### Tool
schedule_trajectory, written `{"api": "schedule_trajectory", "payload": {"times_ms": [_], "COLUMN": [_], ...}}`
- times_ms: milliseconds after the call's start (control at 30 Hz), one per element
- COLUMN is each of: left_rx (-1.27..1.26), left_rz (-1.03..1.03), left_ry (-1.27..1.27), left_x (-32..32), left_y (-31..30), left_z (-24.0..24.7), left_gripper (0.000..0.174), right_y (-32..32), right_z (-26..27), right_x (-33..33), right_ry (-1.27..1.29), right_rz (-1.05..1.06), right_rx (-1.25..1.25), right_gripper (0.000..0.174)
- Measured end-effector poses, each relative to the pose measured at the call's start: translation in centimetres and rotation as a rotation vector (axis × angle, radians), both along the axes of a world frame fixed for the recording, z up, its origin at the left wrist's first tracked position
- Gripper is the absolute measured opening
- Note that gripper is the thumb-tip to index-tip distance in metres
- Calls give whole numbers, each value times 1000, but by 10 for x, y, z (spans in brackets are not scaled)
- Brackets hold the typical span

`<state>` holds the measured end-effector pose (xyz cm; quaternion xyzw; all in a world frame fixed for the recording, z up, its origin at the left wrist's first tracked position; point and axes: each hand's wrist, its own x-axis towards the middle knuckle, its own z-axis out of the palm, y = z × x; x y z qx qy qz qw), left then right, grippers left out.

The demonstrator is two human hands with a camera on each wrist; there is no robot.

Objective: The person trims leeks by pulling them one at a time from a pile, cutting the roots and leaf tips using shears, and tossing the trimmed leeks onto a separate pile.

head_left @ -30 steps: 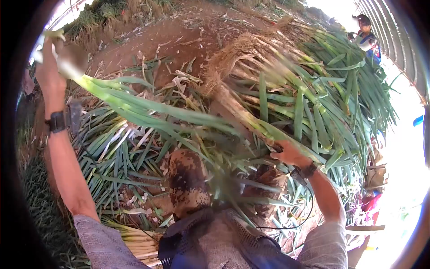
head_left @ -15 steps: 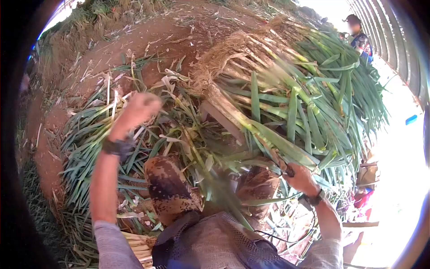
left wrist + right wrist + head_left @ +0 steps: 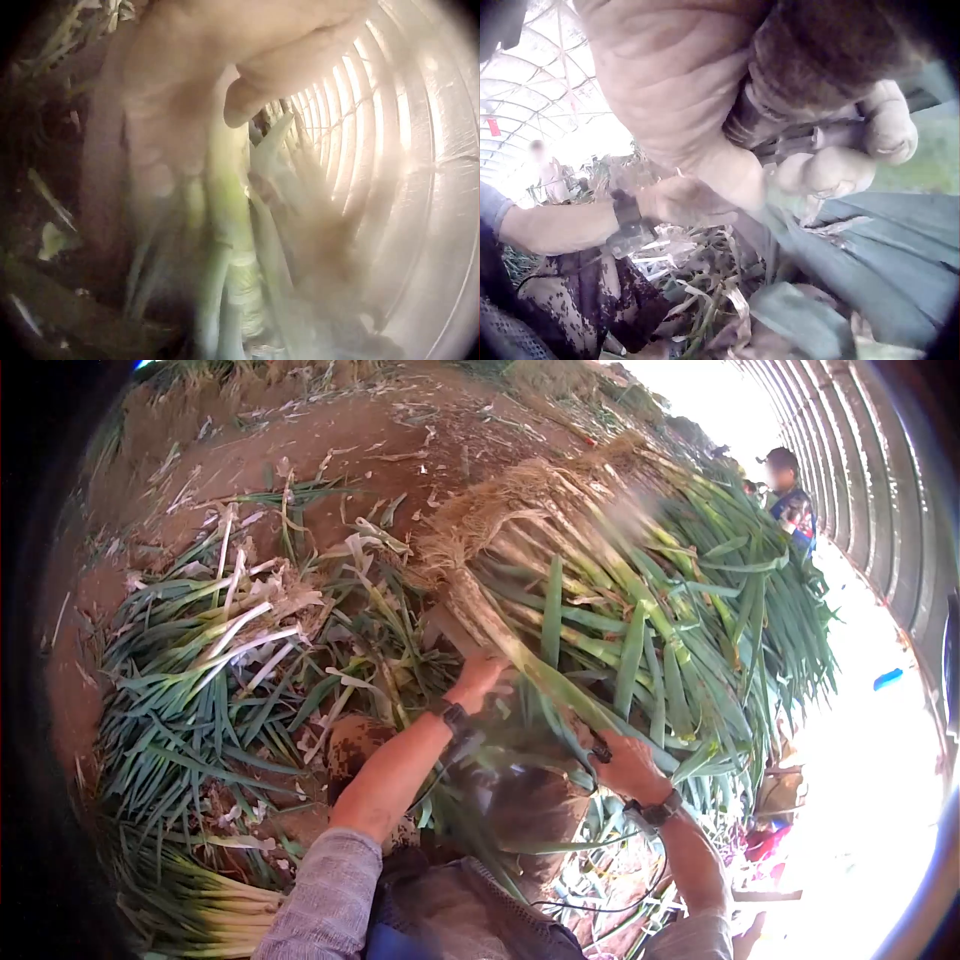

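My right hand [image 3: 634, 768] grips the dark handle [image 3: 600, 747] of a knife, its fingers curled round it in the right wrist view. The flat, brownish blade [image 3: 452, 628] slants up and left, partly behind my left hand [image 3: 482, 678]. That left hand reaches to a thick leek [image 3: 548, 678] along the near side of a large heap of leeks [image 3: 650, 610]. In the left wrist view, thumb and straight, blurred fingers lie on either side of the pale green stalk [image 3: 231, 180]. Brown, shaggy roots [image 3: 450, 540] cover the heap's left end.
Trimmed leeks with white ends [image 3: 240, 630] lie in a pile at left. More pale stalks [image 3: 235, 915] lie at lower left. Leaf scraps litter the brown soil [image 3: 380, 425]. Another person [image 3: 790, 505] is at the far right, by the ribbed tunnel wall [image 3: 870, 470].
The left hand has let go of a leek at far left and swung right, across to the heap's near stalk. The right hand stays low by the heap, still holding the knife.
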<state>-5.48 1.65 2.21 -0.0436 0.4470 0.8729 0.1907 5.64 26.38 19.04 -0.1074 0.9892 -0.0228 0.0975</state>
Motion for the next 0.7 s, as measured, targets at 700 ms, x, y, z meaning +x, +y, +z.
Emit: {"api": "schedule_trajectory", "payload": {"times_ms": [700], "left_rx": [98], "left_rz": [258], "left_ry": [-9], "left_x": [-1], "left_y": [41], "left_z": [-5], "left_gripper": [48], "right_y": [-82], "right_z": [20], "right_x": [-112], "right_ry": [-17], "right_rz": [179], "right_rx": [78], "right_gripper": [29]}}
